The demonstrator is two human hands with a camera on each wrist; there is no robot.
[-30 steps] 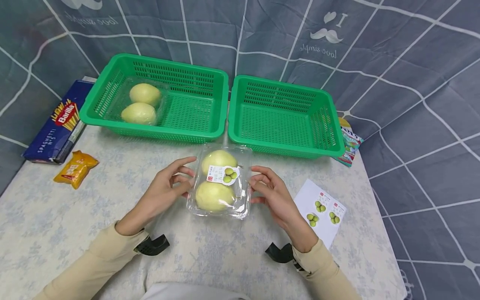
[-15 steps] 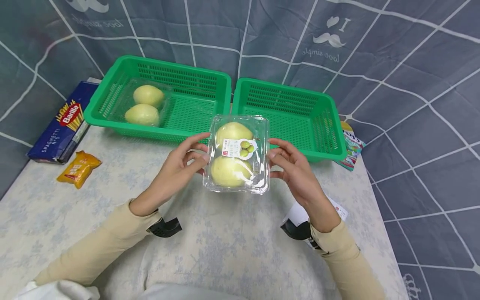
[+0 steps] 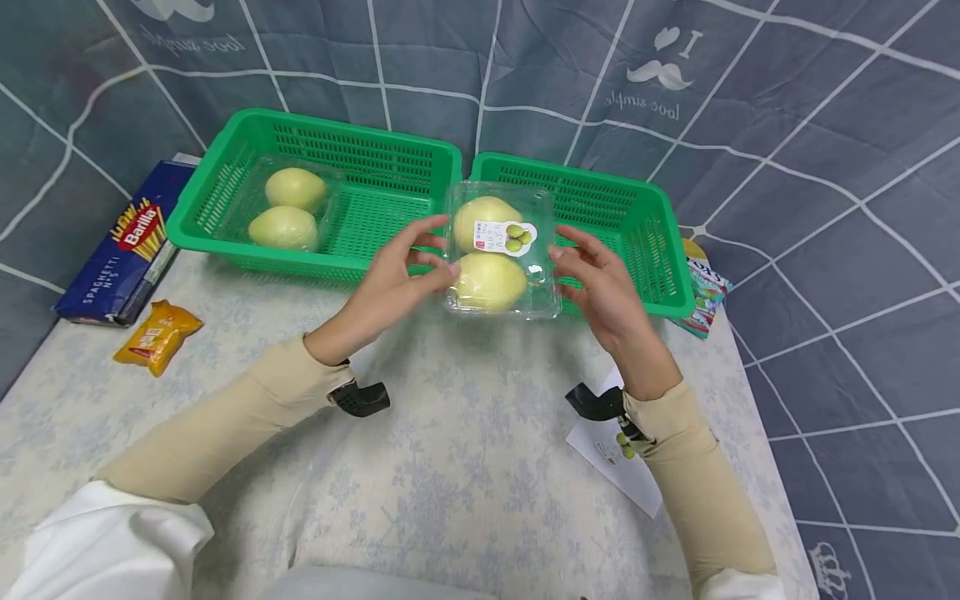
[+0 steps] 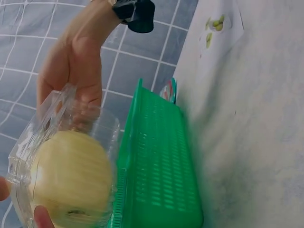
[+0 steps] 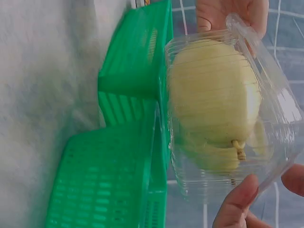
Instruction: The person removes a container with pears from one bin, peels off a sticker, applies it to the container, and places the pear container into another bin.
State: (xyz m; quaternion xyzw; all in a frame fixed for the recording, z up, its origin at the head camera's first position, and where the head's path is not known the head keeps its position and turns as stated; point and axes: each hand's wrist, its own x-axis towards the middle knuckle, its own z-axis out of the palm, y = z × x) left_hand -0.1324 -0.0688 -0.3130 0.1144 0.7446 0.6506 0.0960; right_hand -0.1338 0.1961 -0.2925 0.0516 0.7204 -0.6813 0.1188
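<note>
A clear plastic box [image 3: 538, 283] with two pale yellow pears [image 3: 491, 282] inside is held up between both hands. A white label [image 3: 504, 238] with green fruit printed on it lies across its lid. My left hand [image 3: 393, 283] grips the box's left side, thumb at the near edge. On the opposite side my right hand [image 3: 603, 292] holds it between thumb and fingers. In the head view the box overlaps the right green basket [image 3: 660, 250]; the right wrist view shows a stem on one pear [image 5: 213, 95].
The left green basket [image 3: 390, 200] contains another clear box with two pears. A blue spaghetti box [image 3: 123, 242] and an orange packet [image 3: 159, 337] lie at the left. A sheet of labels [image 3: 611, 454] is partly under the right forearm. A colourful bag [image 3: 701, 292] sits at the right.
Both hands have lifted the box off the table and carried it forward and right, from in front of the baskets to over the right basket's near left part.
</note>
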